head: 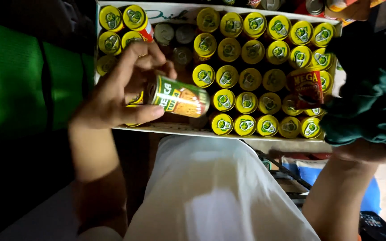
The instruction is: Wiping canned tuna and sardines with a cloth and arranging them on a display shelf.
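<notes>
While tilted sideways — green-and-orange labelled can [180, 97] in closed left-hand fingers [146, 114].

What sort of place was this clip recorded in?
Probably a small shop or stockroom. A cardboard tray is packed with rows of yellow-lidded cans, more cans are stacked behind it, and the left hand holds one labelled can on its side.

Packed upright in rows inside a shallow white cardboard tray [175, 128]: many small round tins with yellow pull-tab lids [246, 80]. Near the tray's front left corner, held on its side above the tins by the left hand [121, 87]: one green-and-yellow labelled tin [182, 97]. At the tray's right edge, over the tins: a dark green cloth [371, 102], with a red-and-yellow labelled tin [306, 85] just left of it. Before the tray's front edge: a white plastic bag [211, 192].
</notes>
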